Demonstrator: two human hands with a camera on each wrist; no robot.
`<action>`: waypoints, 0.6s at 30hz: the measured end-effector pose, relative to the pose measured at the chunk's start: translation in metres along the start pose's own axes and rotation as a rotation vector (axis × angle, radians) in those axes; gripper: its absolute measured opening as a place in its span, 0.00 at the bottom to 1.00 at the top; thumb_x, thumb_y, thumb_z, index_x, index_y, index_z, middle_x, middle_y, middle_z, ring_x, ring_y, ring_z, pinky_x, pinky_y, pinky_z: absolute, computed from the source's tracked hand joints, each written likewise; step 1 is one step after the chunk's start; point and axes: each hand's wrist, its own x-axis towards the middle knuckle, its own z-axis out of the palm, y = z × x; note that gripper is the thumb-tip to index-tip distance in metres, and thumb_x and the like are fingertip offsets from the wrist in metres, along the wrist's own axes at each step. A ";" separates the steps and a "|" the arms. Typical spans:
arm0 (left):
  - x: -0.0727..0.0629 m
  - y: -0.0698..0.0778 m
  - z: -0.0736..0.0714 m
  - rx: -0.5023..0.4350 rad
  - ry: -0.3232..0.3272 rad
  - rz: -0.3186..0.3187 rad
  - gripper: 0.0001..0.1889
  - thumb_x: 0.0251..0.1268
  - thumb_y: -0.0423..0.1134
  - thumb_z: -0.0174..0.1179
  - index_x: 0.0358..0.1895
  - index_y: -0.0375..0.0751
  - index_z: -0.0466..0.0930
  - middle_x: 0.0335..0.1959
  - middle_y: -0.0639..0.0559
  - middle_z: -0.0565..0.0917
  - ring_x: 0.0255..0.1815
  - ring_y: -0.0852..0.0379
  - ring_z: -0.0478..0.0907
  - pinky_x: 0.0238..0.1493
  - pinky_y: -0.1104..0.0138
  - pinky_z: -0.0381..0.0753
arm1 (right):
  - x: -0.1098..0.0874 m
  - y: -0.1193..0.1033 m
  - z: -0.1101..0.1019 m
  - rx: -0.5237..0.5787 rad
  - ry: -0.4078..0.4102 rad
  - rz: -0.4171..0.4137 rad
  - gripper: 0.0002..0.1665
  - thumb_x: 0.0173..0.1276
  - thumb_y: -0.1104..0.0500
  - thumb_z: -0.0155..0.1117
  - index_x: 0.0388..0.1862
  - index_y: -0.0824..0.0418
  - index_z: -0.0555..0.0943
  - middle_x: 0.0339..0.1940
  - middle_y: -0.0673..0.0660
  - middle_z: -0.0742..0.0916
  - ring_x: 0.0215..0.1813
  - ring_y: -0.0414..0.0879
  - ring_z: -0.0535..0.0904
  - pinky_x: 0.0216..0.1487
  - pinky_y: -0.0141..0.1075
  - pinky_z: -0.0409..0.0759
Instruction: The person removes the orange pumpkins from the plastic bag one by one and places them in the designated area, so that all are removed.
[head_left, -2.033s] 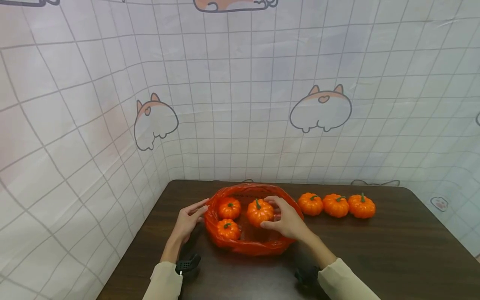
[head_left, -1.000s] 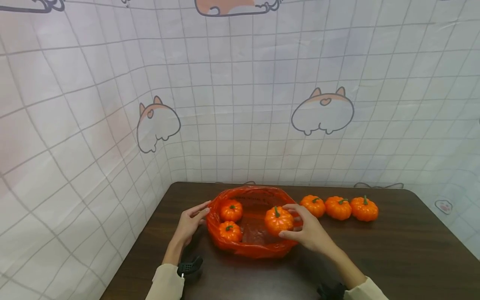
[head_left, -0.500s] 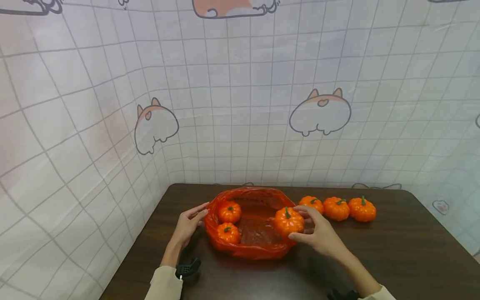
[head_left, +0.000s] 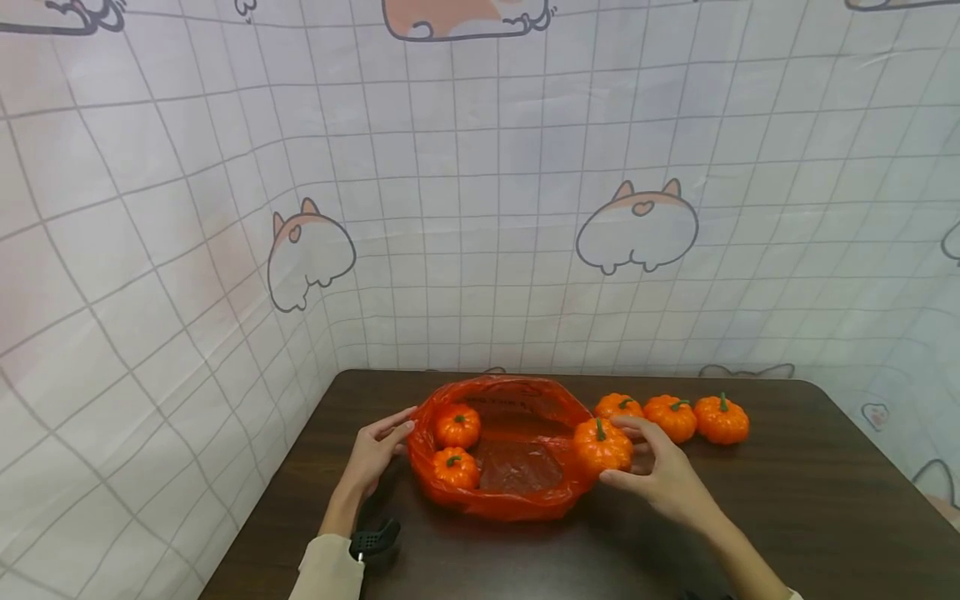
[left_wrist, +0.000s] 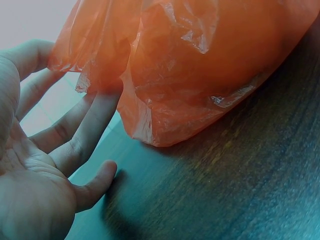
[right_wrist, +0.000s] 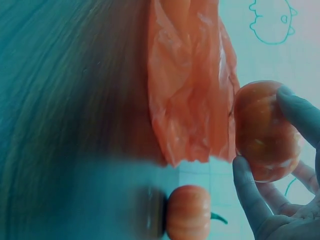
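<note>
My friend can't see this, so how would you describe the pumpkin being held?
On the dark table sits an open red plastic bag. By its right rim is the orange pumpkin, green stem up. Of six in view, only this one is held, by the right hand.

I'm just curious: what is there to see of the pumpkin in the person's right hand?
The pumpkin is orange, rounded and ribbed, with a glossy, plastic-looking skin and a short green stem pointing up. The right hand holds it by its right side, above the table, at the right rim of the red bag. Whether it touches the bag is hard to tell.
</note>
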 end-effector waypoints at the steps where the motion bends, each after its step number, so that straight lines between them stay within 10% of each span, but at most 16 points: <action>1: 0.000 0.000 0.000 0.001 -0.002 0.003 0.22 0.73 0.47 0.64 0.66 0.45 0.81 0.64 0.39 0.83 0.39 0.54 0.88 0.53 0.59 0.88 | -0.001 0.001 -0.001 -0.004 0.007 0.005 0.44 0.59 0.54 0.81 0.71 0.56 0.71 0.66 0.66 0.78 0.58 0.58 0.82 0.50 0.33 0.87; 18: -0.001 0.001 -0.001 -0.005 0.003 -0.020 0.21 0.73 0.45 0.64 0.65 0.47 0.82 0.63 0.41 0.84 0.38 0.52 0.88 0.54 0.58 0.87 | -0.014 0.019 -0.020 -0.053 0.063 0.069 0.44 0.61 0.52 0.79 0.72 0.59 0.69 0.67 0.70 0.76 0.58 0.60 0.82 0.50 0.39 0.87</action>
